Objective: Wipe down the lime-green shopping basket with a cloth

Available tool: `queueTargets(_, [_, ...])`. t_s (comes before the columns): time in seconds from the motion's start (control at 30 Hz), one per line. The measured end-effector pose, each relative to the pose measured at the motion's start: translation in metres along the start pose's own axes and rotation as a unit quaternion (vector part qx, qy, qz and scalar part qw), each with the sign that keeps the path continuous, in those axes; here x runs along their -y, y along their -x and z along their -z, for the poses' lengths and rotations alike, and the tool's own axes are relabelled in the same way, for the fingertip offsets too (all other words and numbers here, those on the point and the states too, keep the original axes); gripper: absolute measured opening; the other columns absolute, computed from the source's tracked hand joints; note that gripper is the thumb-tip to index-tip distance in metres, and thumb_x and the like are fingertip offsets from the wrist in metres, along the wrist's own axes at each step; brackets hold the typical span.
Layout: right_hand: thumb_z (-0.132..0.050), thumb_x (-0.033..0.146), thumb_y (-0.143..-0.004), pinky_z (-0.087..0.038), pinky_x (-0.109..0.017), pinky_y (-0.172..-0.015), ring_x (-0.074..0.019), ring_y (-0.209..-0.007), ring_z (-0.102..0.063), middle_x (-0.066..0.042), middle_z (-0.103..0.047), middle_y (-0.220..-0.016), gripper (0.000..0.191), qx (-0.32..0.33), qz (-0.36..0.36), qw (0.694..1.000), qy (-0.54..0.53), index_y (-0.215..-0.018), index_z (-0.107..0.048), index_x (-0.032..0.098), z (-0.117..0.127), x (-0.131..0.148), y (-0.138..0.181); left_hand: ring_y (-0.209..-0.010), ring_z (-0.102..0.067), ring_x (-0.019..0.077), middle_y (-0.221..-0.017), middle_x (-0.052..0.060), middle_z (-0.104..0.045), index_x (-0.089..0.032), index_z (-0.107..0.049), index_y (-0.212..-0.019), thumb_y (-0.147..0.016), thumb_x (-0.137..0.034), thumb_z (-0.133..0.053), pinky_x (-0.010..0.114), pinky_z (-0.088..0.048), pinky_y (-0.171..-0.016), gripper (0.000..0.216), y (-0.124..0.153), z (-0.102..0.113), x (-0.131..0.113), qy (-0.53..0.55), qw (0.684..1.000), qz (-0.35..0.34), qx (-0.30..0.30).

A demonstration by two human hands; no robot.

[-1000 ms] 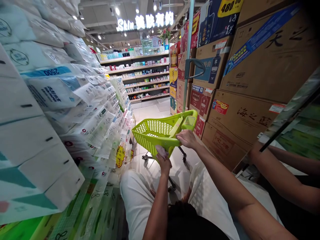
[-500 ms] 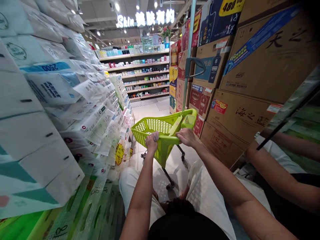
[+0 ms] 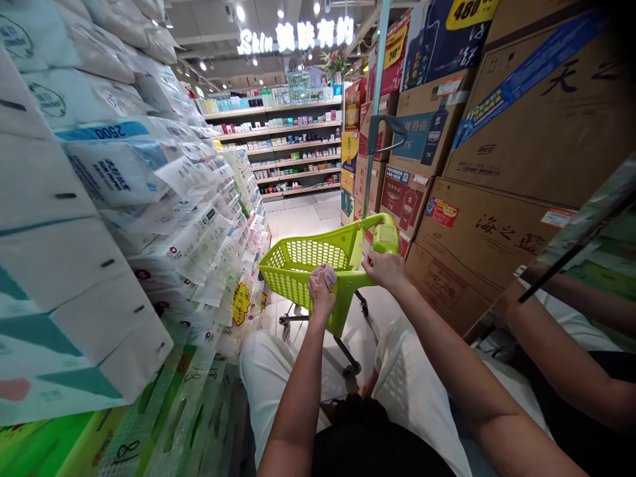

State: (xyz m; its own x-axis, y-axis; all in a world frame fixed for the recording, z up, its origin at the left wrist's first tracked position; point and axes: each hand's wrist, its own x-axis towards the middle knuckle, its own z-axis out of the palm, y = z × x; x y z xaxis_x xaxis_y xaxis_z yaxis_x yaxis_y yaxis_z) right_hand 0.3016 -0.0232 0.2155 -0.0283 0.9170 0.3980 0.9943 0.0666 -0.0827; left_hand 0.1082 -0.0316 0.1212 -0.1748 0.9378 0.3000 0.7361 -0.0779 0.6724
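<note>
I see cart [image 3: 342,305], long axis toward 10 o'clock from right hand [image 3: 385,270], which grips it | left hand [image 3: 322,297], nearer nose [image 3: 264,266], clutches cloth [image 3: 326,275] | hands apart

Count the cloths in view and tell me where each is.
1: the crumpled pinkish cloth is in the left hand, at the near rim of the green shopping cart. Others could be hidden inside the cart or behind the stacked packs.

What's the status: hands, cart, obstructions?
Left grip: closed on crumpled cloth, at green cart's near side. Right grip: closed on cart handle. Stacked packs crowd left, cartons right.
</note>
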Motion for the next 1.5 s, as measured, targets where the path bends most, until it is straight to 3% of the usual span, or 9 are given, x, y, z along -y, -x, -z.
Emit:
queueTargets(0.2, [-0.035,0.054,-0.106,-0.047,-0.035,-0.079,-0.0286,-0.091,-0.072,-0.019,-0.078,-0.09,0.062,0.021,0.025,0.999,0.014,-0.096,-0.083,0.017,-0.008,-0.026,-0.019,-0.124,-0.051,0.0367,-0.137,0.02,-0.05,-0.02,-0.047,-0.15,-0.071,-0.001,-0.056,0.048,-0.043,-0.105,0.082,-0.011,-0.009,-0.009,-0.081,0.995,-0.001,0.05])
queueTargets(0.4, [-0.025,0.063,-0.105,-0.047,-0.036,-0.09,-0.0276,-0.098,-0.072,-0.017,-0.079,-0.097,0.076,0.054,0.04,0.998,-0.006,-0.093,-0.084,0.016,-0.007,-0.036,-0.036,-0.129,-0.048,0.0378,-0.141,0.02,-0.047,-0.024,-0.045,-0.152,-0.079,-0.007,-0.056,0.05,-0.046,-0.103,0.076,-0.039,0.015,0.027,-0.171,0.977,0.124,0.018])
queueTargets(0.5, [-0.02,0.062,-0.106,-0.047,-0.037,-0.094,-0.0286,-0.1,-0.072,-0.017,-0.079,-0.096,0.08,0.049,0.034,0.998,0.0,-0.095,-0.084,0.015,-0.012,-0.031,-0.036,-0.13,-0.049,0.0359,-0.143,0.019,-0.047,-0.023,-0.043,-0.153,-0.079,-0.008,-0.057,0.046,-0.047,-0.103,0.076,-0.04,0.011,0.023,-0.157,0.975,0.154,0.032])
queueTargets(0.73, [-0.018,0.061,-0.106,-0.041,-0.039,-0.106,-0.0268,-0.101,-0.073,-0.015,-0.081,-0.096,0.079,0.07,0.09,0.993,0.029,-0.098,-0.085,0.018,-0.017,-0.029,-0.038,-0.137,-0.047,0.0317,-0.148,0.02,-0.045,-0.016,-0.032,-0.159,-0.08,-0.007,-0.055,0.042,-0.041,-0.113,0.083,-0.016,-0.028,-0.03,-0.081,0.994,0.046,0.06])
queueTargets(0.87, [-0.018,0.059,-0.107,-0.042,-0.039,-0.104,-0.026,-0.098,-0.074,-0.018,-0.08,-0.097,0.081,0.092,0.112,0.988,0.058,-0.097,-0.084,0.015,-0.017,-0.035,-0.044,-0.132,-0.049,0.0335,-0.148,0.017,-0.046,-0.023,-0.037,-0.157,-0.079,-0.005,-0.056,0.045,-0.046,-0.107,0.082,-0.023,-0.005,-0.011,-0.153,0.984,0.009,0.091])
queueTargets(1.03, [-0.02,0.057,-0.107,-0.042,-0.04,-0.102,-0.0265,-0.097,-0.074,-0.019,-0.08,-0.096,0.078,0.119,0.133,0.981,0.07,-0.098,-0.084,0.013,-0.017,-0.032,-0.049,-0.132,-0.049,0.0362,-0.146,0.018,-0.047,-0.026,-0.042,-0.153,-0.085,-0.012,-0.056,0.048,-0.047,-0.103,0.071,-0.047,0.034,0.035,-0.227,0.965,0.11,0.069])
queueTargets(1.13, [-0.021,0.054,-0.108,-0.042,-0.04,-0.1,-0.0267,-0.097,-0.074,-0.019,-0.08,-0.094,0.076,0.129,0.134,0.98,0.069,-0.098,-0.084,0.013,-0.014,-0.026,-0.051,-0.131,-0.051,0.0346,-0.144,0.018,-0.048,-0.024,-0.045,-0.15,-0.084,-0.012,-0.057,0.045,-0.047,-0.103,0.068,-0.05,0.028,0.031,-0.211,0.967,0.129,0.067])
queueTargets(1.33, [-0.021,0.047,-0.109,-0.042,-0.039,-0.1,-0.0253,-0.094,-0.074,-0.018,-0.08,-0.092,0.073,0.132,0.134,0.979,0.075,-0.097,-0.084,0.013,-0.014,-0.025,-0.053,-0.13,-0.051,0.032,-0.148,0.02,-0.045,-0.018,-0.038,-0.154,-0.08,-0.009,-0.057,0.04,-0.046,-0.104,0.077,-0.032,-0.009,-0.011,-0.136,0.987,0.051,0.075])
queueTargets(1.5, [-0.024,0.046,-0.108,-0.04,-0.038,-0.101,-0.0239,-0.091,-0.073,-0.015,-0.08,-0.09,0.069,0.106,0.132,0.983,0.07,-0.095,-0.085,0.015,-0.014,-0.033,-0.051,-0.128,-0.051,0.0332,-0.148,0.016,-0.048,-0.024,-0.041,-0.154,-0.077,-0.006,-0.055,0.044,-0.047,-0.104,0.08,-0.029,0.011,0.012,-0.181,0.979,-0.009,0.089])
